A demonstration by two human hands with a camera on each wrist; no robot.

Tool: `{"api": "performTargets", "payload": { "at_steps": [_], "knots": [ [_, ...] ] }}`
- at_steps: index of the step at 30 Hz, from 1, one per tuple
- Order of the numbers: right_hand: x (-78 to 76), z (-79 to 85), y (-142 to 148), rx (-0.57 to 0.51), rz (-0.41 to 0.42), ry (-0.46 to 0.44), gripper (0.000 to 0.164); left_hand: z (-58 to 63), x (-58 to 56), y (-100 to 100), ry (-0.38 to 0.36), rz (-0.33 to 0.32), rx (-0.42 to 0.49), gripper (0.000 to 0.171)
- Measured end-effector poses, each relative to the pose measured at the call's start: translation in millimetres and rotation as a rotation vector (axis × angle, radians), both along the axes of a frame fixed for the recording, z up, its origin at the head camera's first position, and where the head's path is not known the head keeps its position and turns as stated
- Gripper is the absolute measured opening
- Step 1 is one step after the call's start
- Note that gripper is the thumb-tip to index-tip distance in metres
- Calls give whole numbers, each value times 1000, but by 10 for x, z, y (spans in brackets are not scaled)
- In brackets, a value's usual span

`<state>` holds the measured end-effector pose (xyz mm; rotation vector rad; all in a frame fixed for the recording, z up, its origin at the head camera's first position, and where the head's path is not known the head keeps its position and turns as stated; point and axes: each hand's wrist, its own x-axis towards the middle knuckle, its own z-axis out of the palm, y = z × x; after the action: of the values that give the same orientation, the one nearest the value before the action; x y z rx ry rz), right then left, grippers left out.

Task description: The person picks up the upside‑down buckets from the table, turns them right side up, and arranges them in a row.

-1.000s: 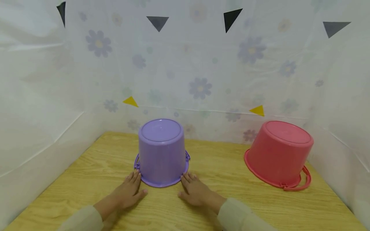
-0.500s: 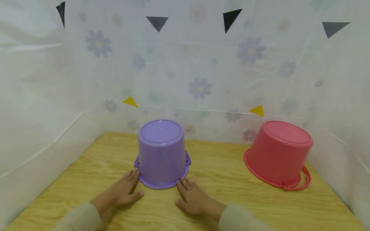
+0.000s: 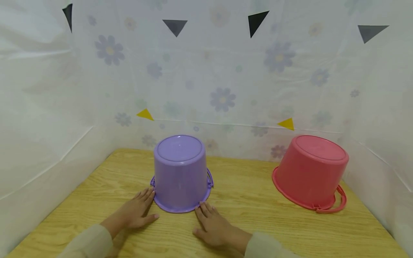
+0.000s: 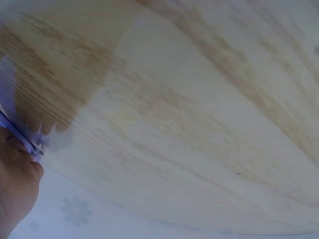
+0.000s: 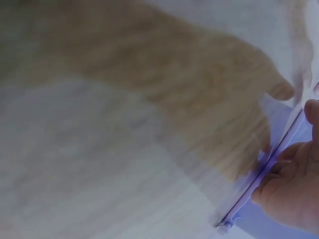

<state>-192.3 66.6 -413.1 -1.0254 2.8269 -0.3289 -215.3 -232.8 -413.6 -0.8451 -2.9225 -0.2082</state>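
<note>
A purple bucket (image 3: 180, 182) stands upside down on the wooden table, its rim on the tabletop and its base facing up. Its handle shows at both sides, low near the rim. My left hand (image 3: 137, 210) touches the rim at the near left with straight fingers, thumb spread away. At the near right, the fingertips of my right hand (image 3: 213, 226) rest against the same rim. In the right wrist view, the right hand (image 5: 291, 184) lies along the purple rim (image 5: 256, 177). The left wrist view catches the left hand (image 4: 17, 184) at its edge beside the rim.
To the right, a red bucket (image 3: 311, 175) also stands upside down, its red handle (image 3: 338, 204) lying out on the table (image 3: 245, 200). White sheeting (image 3: 193, 71) with flower prints and triangle stickers walls in the back and sides.
The purple bucket has shifted slightly toward me. My right hand has slid nearer and to the left along the rim; my left hand has moved a little left. The red bucket stays put.
</note>
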Motion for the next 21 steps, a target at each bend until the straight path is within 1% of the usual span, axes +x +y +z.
{"api": "performTargets", "payload": {
  "at_steps": [4,7,14,18,21],
  "knots": [
    [29,-5,3,-6,1,-15,68,11,-2,-21,13,-11,-18,77],
    [56,1,4,-18,8,-27,68,5,-8,-37,7,-7,-22,77],
    [114,39,33,-53,24,-70,70,-17,-35,-55,35,-22,-32,78],
    [72,81,112,-88,14,-88,71,-4,-51,-45,20,-8,0,85],
    [-11,98,197,-142,-16,-79,71,6,-69,-36,20,9,50,93]
  ]
}}
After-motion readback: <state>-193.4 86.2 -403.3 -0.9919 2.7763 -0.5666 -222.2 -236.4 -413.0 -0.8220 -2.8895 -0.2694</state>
